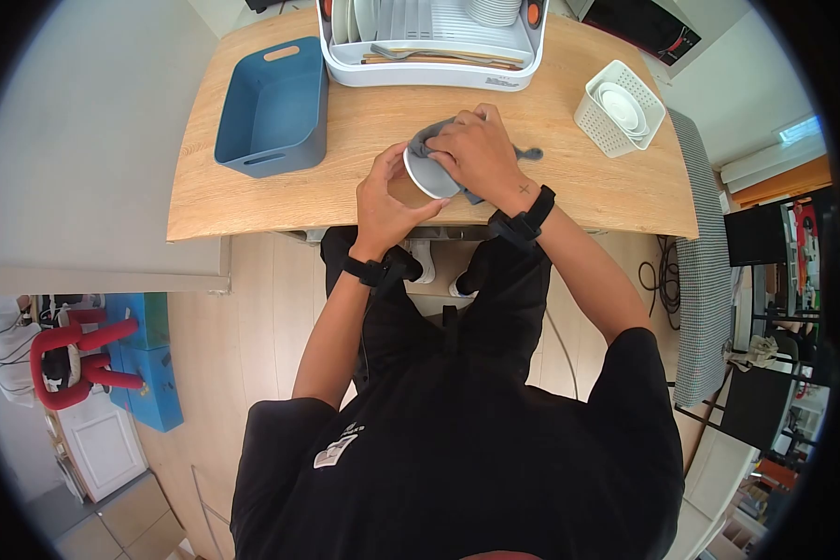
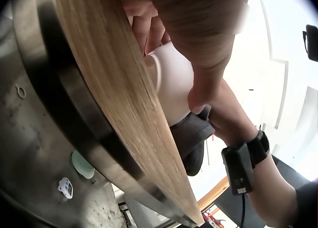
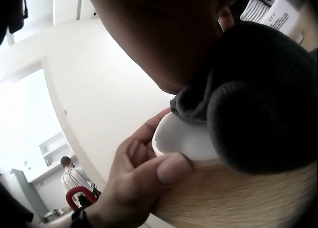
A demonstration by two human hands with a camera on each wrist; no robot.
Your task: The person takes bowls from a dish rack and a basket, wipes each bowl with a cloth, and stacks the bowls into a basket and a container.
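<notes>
A small white bowl [image 1: 431, 177] is tilted over the front part of the wooden table [image 1: 364, 112]. My left hand [image 1: 383, 207] grips its rim from the left, the thumb along the near side. A dark grey cloth [image 3: 263, 113] is bunched in my right hand [image 1: 483, 154], whose fingers press it against the bowl's inside at the far rim. Part of the cloth hangs over the bowl's right side and trails on the table. In the left wrist view the bowl's outer wall [image 2: 175, 84] shows close over the tabletop.
A blue bin [image 1: 271, 112] stands at the back left. Behind the hands is a white dish rack [image 1: 429, 73] with plates, bowls, chopsticks and a fork. To the right, a white perforated basket [image 1: 607, 135] holds small white dishes [image 1: 621, 105]. The table's front edge is close to the body.
</notes>
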